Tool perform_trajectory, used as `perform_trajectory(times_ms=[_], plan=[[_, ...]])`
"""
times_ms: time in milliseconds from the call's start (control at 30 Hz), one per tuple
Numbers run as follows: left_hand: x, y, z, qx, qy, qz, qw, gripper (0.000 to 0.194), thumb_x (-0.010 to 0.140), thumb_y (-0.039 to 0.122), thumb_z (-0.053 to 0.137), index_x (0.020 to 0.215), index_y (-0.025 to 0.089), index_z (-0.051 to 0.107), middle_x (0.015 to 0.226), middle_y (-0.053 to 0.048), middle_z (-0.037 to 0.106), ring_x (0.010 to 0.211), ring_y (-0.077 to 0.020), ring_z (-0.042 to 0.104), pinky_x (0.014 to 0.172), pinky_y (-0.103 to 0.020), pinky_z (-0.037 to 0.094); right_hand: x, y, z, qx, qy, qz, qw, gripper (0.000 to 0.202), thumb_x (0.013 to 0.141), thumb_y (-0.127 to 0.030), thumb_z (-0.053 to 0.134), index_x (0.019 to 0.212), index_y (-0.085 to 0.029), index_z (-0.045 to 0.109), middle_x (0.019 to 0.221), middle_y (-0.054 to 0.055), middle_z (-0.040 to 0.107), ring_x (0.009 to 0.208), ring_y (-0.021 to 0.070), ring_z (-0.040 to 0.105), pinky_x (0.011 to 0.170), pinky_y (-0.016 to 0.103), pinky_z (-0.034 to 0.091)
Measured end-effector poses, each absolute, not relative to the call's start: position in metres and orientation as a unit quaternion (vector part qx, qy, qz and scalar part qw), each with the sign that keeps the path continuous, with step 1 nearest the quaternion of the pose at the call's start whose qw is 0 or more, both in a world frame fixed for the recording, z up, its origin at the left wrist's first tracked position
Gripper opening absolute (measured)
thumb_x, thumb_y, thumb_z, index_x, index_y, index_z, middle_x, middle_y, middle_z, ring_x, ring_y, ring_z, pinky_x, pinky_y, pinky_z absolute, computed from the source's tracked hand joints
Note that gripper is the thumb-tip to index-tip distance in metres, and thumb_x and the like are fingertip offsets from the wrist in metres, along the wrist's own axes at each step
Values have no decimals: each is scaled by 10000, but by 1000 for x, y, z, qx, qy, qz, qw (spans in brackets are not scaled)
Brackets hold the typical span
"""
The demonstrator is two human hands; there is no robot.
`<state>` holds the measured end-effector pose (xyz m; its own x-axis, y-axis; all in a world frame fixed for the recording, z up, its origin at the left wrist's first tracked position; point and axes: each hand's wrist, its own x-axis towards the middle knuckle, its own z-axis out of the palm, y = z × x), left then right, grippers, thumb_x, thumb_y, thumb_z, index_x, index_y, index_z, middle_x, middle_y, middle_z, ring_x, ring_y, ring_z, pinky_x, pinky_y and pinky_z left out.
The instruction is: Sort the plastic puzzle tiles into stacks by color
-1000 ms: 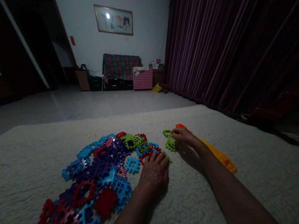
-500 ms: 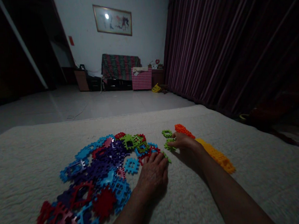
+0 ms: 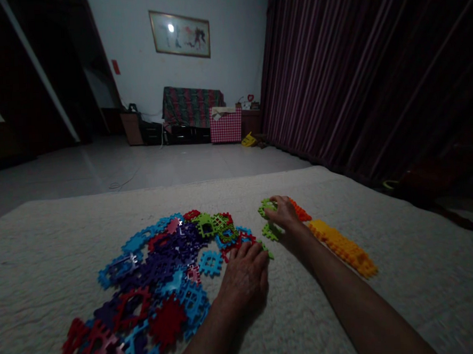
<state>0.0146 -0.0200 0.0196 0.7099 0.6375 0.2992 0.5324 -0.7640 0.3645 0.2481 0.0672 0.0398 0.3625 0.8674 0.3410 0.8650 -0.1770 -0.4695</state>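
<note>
My right hand (image 3: 284, 214) is at the far green toothed building piece (image 3: 265, 204), thumb and fingertips closed on its right side. A second green piece (image 3: 270, 231) lies just nearer, below that hand. My left hand (image 3: 245, 270) rests palm down at the right edge of a pile of toothed plastic pieces (image 3: 157, 262) in purple, blue, red and green. Another green piece (image 3: 267, 250) sticks out between its thumb and index finger; most of it is hidden. Orange pieces (image 3: 300, 210), partly behind my right hand, and a row of yellow pieces (image 3: 343, 247) lie beyond my right forearm.
Everything lies on a pale quilted cover (image 3: 103, 217), whose far edge drops to a tiled floor (image 3: 171, 162). A dark purple curtain (image 3: 314, 71) hangs on the right. Low cabinets and a red checked cloth (image 3: 225, 127) stand by the far wall.
My right hand has moved away from me, from the nearer green piece to the farther one. My left hand stays at the pile's edge. The view has shifted slightly.
</note>
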Motion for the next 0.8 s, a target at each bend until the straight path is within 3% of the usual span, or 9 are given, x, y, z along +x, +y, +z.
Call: perform_trajectory(times_ms=[200, 433, 667, 800], plan=[[15, -20, 20, 913, 325, 202, 139, 353, 991, 274, 429, 1297, 280, 605, 1455, -34, 572, 1327, -267, 468, 1085, -493, 401, 240, 79, 22, -790, -537, -15, 294, 345, 794, -310, 655, 1110, -172, 660, 1124, 108, 619, 1108, 241, 590, 989, 328, 461], [15, -20, 18, 913, 324, 208, 135, 351, 988, 269, 435, 1296, 285, 603, 1450, -26, 574, 1331, -265, 465, 1094, -488, 393, 242, 77, 15, -799, -537, 4, 272, 531, 798, -357, 669, 1276, -145, 575, 1269, 166, 577, 1165, 255, 584, 1021, 318, 440], [15, -20, 17, 915, 323, 204, 131, 370, 984, 267, 438, 1318, 282, 595, 1476, -32, 551, 1346, -272, 450, 1099, -496, 393, 247, 81, 13, -792, -556, 11, 251, 453, 775, -228, 677, 1217, -172, 594, 1208, 126, 634, 1140, 233, 588, 996, 305, 442], [15, -20, 18, 914, 327, 202, 131, 360, 984, 265, 437, 1300, 283, 609, 1470, -32, 557, 1340, -272, 460, 1097, -494, 402, 244, 81, 17, -795, -551, 20, 254, 478, 796, -225, 648, 1261, -138, 575, 1266, 168, 596, 1176, 255, 569, 1024, 332, 432]])
